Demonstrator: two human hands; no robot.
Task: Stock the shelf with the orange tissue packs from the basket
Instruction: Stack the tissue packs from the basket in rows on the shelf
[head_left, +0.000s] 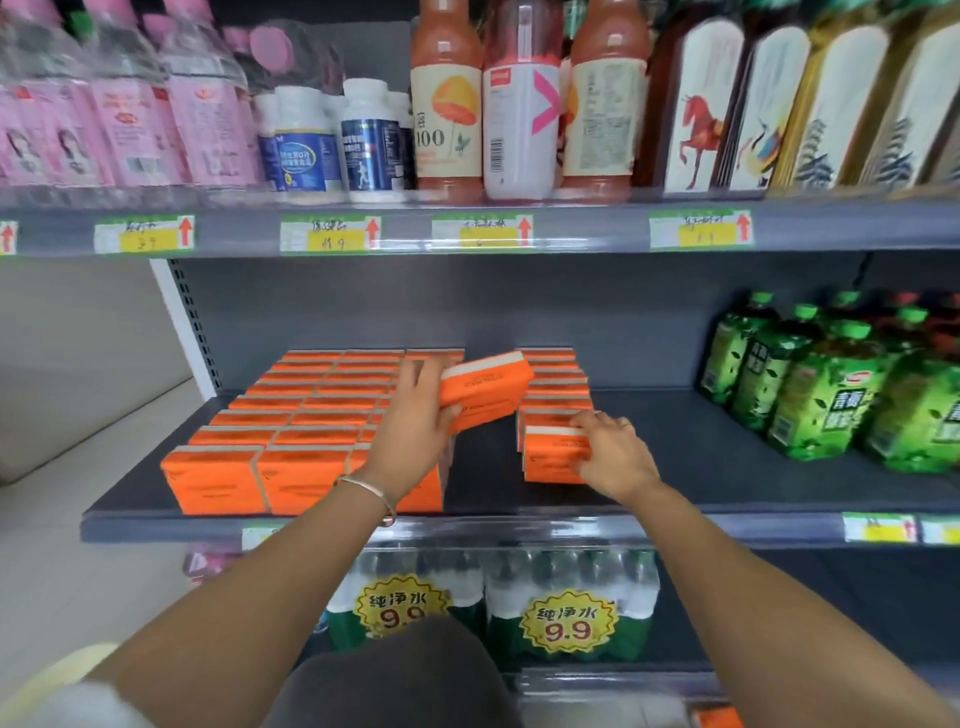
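Two bare forearms reach in from the near edge toward the middle shelf (727, 467), a dark grey board. A silver bangle (371, 491) circles the left wrist.

The left hand (410, 431) grips a tilted pack (485, 389), thumb on its near face and fingers wrapped behind. It is held clear of the board, over the gap between the two groups of stock.

The right hand (615, 452) curls its fingers over the top edge of the front pack (553, 454). That pack stands upright on the board at the near end of the right-hand column (553, 384).

To the left, the orange tissue packs (291, 415) stand in three tight rows running from the shelf lip to the back panel. Dark print on the orange wrappers is too small to read.

At far right on the same board stand green tea bottles (810, 395) with green caps and Chinese lettering.

Below, two shrink-wrapped water multipacks (571, 623) carry yellow starburst stickers reading "纯净水 9.9".

On the upper shelf, from left to right, stand:
- pink-labelled water bottles (130, 119);
- white jars (332, 145) with blue labels;
- juice bottles (447, 114) marked "100" under an orange fruit drawing;
- a white bottle (519, 114) with a pink chevron;
- dark tea bottles (701, 114), one with a red horse label.

Price tags (330, 234) along the rail show red arrows pointing up. Their handwriting is blurred.
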